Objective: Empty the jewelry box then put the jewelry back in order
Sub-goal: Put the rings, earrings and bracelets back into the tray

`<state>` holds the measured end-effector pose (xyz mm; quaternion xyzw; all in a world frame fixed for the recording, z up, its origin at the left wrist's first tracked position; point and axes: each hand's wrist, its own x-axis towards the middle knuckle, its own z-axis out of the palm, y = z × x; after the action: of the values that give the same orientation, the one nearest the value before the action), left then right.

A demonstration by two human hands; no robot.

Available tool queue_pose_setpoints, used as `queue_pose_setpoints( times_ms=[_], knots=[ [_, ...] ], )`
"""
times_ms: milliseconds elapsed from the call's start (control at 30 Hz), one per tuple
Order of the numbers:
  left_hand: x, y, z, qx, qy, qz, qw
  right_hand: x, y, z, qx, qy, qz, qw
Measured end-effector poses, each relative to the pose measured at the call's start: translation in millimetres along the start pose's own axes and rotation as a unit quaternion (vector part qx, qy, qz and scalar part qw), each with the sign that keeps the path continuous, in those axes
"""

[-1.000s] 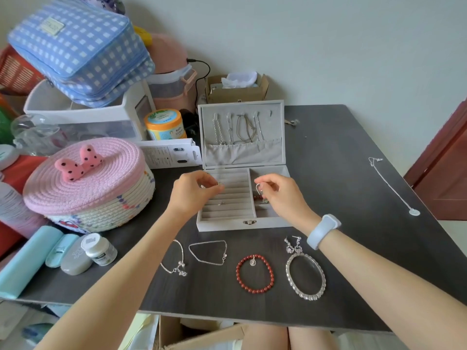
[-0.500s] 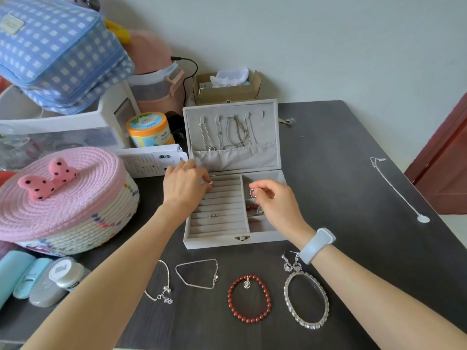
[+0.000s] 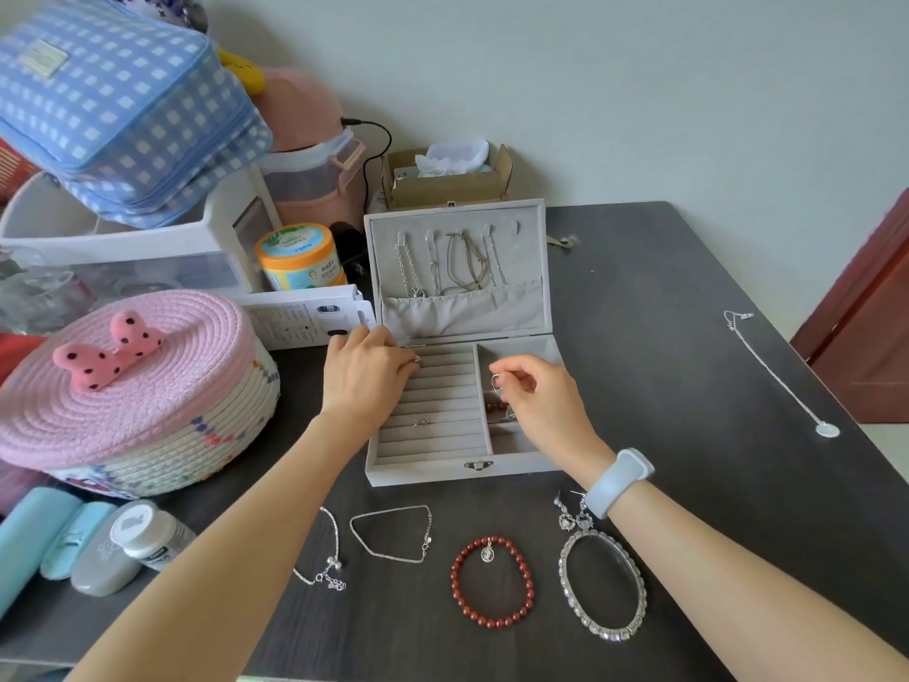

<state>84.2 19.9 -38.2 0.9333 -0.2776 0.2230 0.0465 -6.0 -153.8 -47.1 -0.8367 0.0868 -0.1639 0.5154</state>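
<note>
Head view: both hands at the open jewelry box

Head camera looks down on a dark desk point(image 3: 688, 484) where the grey jewelry box point(image 3: 418, 472) stands open, its lid upright with several chains point(image 3: 452, 260) hanging inside it. Everything else sits relative to that box.

Over its ring-slot rows at the box's left, the left hand point(image 3: 366, 376) rests palm down, its grip pinched on a small silver ring point(image 3: 417, 359) at the fingertips. Over the box's right compartment the right hand point(image 3: 538, 401) hovers with a second ring point(image 3: 496, 381) nipped between thumb and finger; a pale blue wristband point(image 3: 617, 482) sits on that wrist. A pair of tiny studs point(image 3: 419, 422) lies in the slots midway down.

In front of the box, laid out in a row on the desk: a thin silver bracelet point(image 3: 324, 558), a silver chain bracelet point(image 3: 393, 534), a red bead bracelet point(image 3: 492, 588) and a sparkling oval bangle point(image 3: 602, 585) with earrings point(image 3: 573, 516) just beside it. Well to the box's right lies a long necklace point(image 3: 777, 371). Left of the box stands a pink-lidded woven basket point(image 3: 133, 396)
</note>
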Motion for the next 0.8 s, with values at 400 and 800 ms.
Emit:
queue_pose_setpoints(
  times_ms=[400,800],
  knots=[
    [7.0,-0.5,-0.9,0.095,-0.033,0.078,0.992,-2.0,-0.9,0.4,-0.018,-0.007,-0.005,1.000],
    [-7.8,-4.6,18.7,-0.032,0.055,0.055,0.996,8.3,-6.0,0.4,0.007,-0.027,0.016,0.999]
  ],
)
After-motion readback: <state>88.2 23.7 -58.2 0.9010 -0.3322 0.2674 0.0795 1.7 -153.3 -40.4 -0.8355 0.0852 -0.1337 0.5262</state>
